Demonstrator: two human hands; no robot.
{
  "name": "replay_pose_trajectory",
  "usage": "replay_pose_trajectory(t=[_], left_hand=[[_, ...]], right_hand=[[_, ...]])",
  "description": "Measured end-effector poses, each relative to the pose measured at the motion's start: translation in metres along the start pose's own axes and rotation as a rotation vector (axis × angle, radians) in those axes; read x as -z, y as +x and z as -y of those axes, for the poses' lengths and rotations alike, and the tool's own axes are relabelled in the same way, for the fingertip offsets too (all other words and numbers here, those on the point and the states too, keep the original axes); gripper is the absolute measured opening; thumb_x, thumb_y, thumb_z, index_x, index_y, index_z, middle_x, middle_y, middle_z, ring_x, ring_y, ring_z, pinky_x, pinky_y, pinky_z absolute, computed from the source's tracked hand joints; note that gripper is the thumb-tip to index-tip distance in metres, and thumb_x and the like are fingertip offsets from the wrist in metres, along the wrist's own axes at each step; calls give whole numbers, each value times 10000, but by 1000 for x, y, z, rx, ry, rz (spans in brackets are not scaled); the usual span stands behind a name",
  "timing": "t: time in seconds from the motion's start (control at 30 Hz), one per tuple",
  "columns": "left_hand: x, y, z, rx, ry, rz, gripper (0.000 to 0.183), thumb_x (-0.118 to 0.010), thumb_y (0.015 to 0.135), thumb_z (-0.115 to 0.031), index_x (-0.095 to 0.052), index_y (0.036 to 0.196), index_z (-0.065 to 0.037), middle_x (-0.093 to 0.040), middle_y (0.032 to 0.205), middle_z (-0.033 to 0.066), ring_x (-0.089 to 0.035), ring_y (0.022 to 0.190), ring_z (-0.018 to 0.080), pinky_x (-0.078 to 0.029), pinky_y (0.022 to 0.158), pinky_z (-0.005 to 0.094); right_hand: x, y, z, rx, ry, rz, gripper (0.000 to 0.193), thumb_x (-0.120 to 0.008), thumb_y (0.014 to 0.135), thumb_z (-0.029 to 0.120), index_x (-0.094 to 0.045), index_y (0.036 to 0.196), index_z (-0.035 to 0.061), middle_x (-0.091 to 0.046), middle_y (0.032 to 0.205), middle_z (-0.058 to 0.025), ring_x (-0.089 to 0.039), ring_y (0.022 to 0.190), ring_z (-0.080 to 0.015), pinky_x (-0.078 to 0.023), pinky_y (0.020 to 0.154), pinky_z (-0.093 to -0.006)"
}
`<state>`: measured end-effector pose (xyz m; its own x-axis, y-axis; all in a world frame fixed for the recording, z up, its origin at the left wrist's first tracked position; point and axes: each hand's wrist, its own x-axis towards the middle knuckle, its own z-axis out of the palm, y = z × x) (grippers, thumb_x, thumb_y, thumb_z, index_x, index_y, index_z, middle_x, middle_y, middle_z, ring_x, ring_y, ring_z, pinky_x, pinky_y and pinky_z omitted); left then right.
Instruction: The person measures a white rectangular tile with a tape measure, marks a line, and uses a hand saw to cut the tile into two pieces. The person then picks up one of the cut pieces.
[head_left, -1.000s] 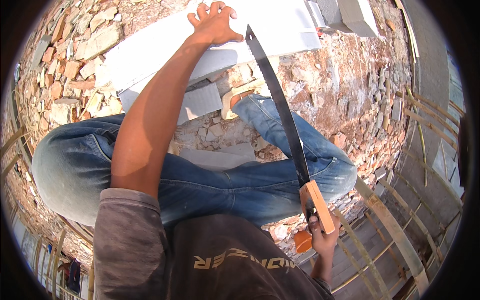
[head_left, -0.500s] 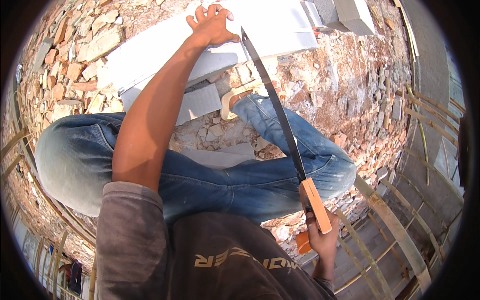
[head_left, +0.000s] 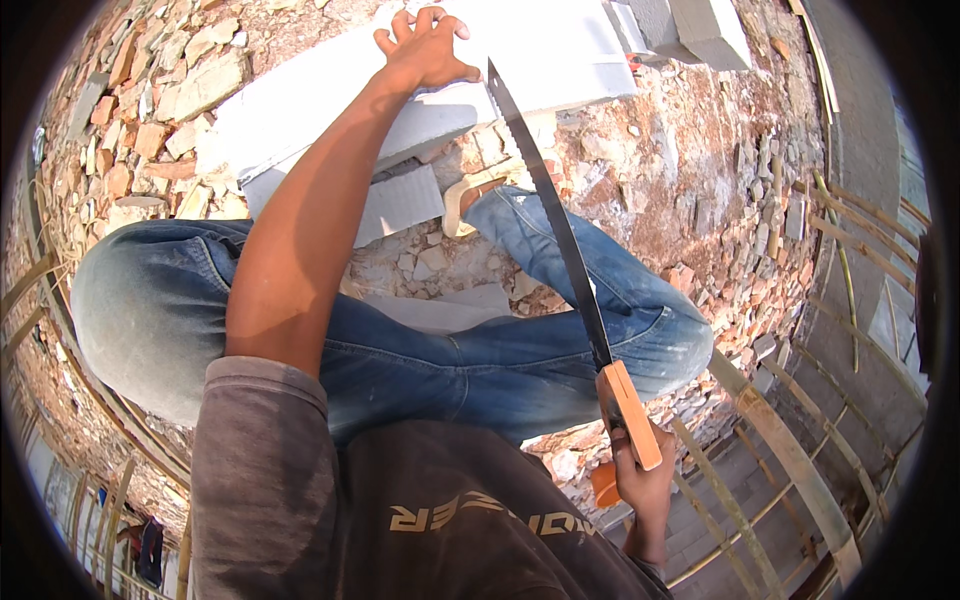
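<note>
My right hand (head_left: 642,472) is closed round the wooden handle of a hand saw (head_left: 560,232). Its long dark toothed blade points away from me, and the tip reaches the near edge of a large white block (head_left: 540,50). On top of that block, just left of the blade, my left hand (head_left: 425,50) presses down with its fingers spread and bent. Sunlight washes out much of the block's top, so any cut line is hard to make out.
Grey blocks (head_left: 708,35) stand at the far right of the white one. A smaller pale block (head_left: 398,205) lies under its near side. Broken brick and stone rubble (head_left: 140,140) covers the left ground. Bamboo poles (head_left: 790,460) stand at lower right, near my bent knee (head_left: 670,350).
The saw has shifted very slightly, its tip a little nearer to me. My left hand keeps its place on the block.
</note>
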<state>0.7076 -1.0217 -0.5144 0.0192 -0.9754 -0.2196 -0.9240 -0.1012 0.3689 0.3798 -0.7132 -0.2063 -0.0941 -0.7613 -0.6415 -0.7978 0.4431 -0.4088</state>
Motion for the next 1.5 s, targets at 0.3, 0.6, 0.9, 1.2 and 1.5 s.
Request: replay_pose_trajectory(t=[0.3, 0.6, 0.9, 1.2, 1.5], left_hand=[[-10, 5, 7, -12, 2, -22, 747, -830, 610, -528, -611, 1283, -288, -379, 1504, 76, -193, 1427, 431, -154, 1077, 597], [-1, -1, 0, -7, -40, -13, 760, -837, 605, -532, -618, 1289, -283, -381, 1516, 91, -169, 1448, 442, -135, 1082, 622], [3, -3, 0, 0, -61, 9, 753, -854, 610, -518, -614, 1273, -254, -385, 1502, 112, -158, 1439, 445, -127, 1089, 620], [16, 0, 1, 14, -56, 116, 696, -831, 670, -541, -615, 1260, -243, -381, 1501, 108, -247, 1373, 398, -162, 1100, 597], [28, 18, 52, -164, -222, 156, 391, -737, 861, -402, -711, 1201, -209, -580, 1369, 88, -449, 1291, 296, -335, 1085, 454]], right_hand=[[1, -9, 3, -14, 13, -17, 126, -603, 864, 52, -622, 790, -47, -563, 567, -91, -543, 481, -148, -420, 484, -324], [0, -23, -4, -10, 21, -4, 135, -604, 865, 66, -631, 810, -54, -575, 587, -79, -538, 520, -122, -427, 498, -320], [26, -71, -70, -118, 269, -315, 239, -686, 874, 203, -645, 850, -31, -530, 588, -21, -479, 521, -112, -400, 519, -300], [95, -55, -118, -95, -33, -672, 317, -642, 917, 217, -612, 930, -98, -546, 687, -72, -487, 700, -124, -416, 634, -343], [18, 141, -230, -98, -81, -686, 325, -687, 896, 222, -650, 1171, 54, -688, 851, -185, -693, 822, -372, -510, 706, -472]])
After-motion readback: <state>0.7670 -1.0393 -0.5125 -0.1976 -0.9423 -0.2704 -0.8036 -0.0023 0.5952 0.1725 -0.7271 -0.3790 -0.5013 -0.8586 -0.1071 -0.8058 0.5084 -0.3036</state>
